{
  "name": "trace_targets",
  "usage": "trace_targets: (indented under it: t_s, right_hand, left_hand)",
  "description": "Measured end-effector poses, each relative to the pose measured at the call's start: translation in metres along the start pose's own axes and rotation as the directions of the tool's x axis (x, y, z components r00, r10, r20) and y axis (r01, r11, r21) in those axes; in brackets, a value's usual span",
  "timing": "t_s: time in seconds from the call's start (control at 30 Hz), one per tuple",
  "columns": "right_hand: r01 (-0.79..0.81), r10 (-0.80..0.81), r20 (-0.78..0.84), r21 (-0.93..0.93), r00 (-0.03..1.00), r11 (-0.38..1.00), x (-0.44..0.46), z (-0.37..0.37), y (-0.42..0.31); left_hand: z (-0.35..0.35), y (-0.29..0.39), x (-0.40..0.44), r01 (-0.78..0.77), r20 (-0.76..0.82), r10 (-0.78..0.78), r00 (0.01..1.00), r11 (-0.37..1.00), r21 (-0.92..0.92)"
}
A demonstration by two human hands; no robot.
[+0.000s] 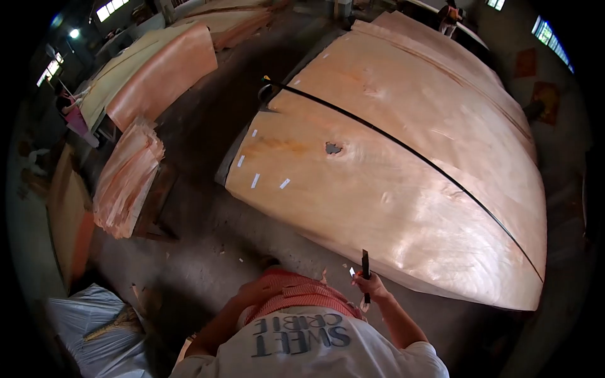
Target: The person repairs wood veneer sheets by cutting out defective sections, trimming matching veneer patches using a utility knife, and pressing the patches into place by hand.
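Grey workshop floor (208, 233) is bordering broad, pinkish-tan veneer sheets (391, 201); the right hand (374, 287) is gripping a slim black tool (365, 259), best kept off them; the left hand (255, 292) is showing too unclearly to judge.

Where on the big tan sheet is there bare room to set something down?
Bare: the broad patch of the sheet between the black strip and the near edge, right of the hole. More crowded: the left end, where small white strips lie.

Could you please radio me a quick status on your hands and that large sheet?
Right hand gripping dark tool. Left hand at red cloth. Large sheet holed, black strip lying across it.
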State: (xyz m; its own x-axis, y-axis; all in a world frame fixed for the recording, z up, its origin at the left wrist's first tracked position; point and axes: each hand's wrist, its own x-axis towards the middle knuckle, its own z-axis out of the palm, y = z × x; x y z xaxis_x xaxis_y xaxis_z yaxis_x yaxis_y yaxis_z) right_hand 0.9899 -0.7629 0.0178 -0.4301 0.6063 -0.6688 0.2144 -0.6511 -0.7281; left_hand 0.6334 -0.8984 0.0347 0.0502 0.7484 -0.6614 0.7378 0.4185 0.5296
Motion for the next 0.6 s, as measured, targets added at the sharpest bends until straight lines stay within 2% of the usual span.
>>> trace_targets:
  t_s: [0.1, 0.23, 0.3, 0.33, 0.43, 0.5, 0.6]
  right_hand:
    - [0.014, -0.017, -0.031, -0.099, 0.999, 0.995, 0.006, 0.023, -0.021]
    - [-0.010, 0.004, -0.067, -0.091, 0.998, 0.996, 0.032, 0.067, -0.036]
    - [-0.035, 0.034, 0.016, 0.006, 0.999, 0.999, 0.051, 0.096, -0.045]
    - [-0.049, 0.046, 0.059, 0.053, 0.997, 0.997, 0.063, 0.111, -0.052]
    - [-0.065, 0.060, 0.125, 0.039, 0.990, 0.997, 0.098, 0.157, -0.071]
    - [-0.100, 0.073, 0.175, 0.146, 0.982, 0.984, 0.126, 0.181, -0.078]
    - [-0.120, 0.058, 0.238, 0.255, 0.970, 0.959, 0.147, 0.229, -0.110]
  left_hand:
    - [-0.026, -0.022, -0.005, 0.034, 0.053, -0.042, 0.998, 0.989, 0.141]
    - [-0.061, -0.061, 0.005, -0.065, -0.022, 0.070, 0.997, 0.982, 0.179]
    - [-0.070, -0.106, 0.022, -0.087, -0.103, 0.107, 0.989, 0.980, 0.180]
    - [-0.083, -0.123, 0.026, -0.080, -0.093, 0.095, 0.991, 0.984, 0.160]
    - [-0.121, -0.165, 0.018, -0.022, -0.044, 0.027, 0.999, 0.993, 0.118]
    - [-0.152, -0.191, 0.008, 0.051, -0.014, -0.049, 0.999, 0.990, 0.132]
    - [-0.172, -0.260, -0.003, 0.000, -0.146, 0.015, 0.989, 0.995, 0.103]
